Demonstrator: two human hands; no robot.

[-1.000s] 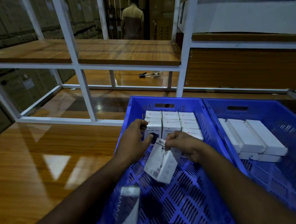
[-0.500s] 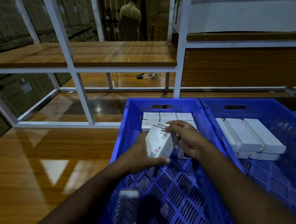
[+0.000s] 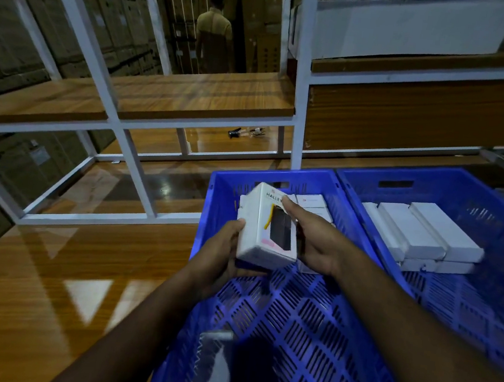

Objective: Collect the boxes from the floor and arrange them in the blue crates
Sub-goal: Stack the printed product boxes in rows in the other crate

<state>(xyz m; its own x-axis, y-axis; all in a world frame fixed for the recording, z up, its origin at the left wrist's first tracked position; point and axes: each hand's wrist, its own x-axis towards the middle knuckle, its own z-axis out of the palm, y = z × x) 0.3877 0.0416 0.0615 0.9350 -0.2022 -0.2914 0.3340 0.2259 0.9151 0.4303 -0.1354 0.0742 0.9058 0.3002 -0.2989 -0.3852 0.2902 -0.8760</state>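
Between both hands [image 3: 272, 249], white windowed box [image 3: 267, 223]

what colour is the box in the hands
White, with a dark window panel and a yellow mark; the box shows in the head view.

dim light is being reflected by the glossy wooden floor [image 3: 48, 278]; white metal shelving [image 3: 300, 71] is being backed by stacked cartons [image 3: 17, 41].
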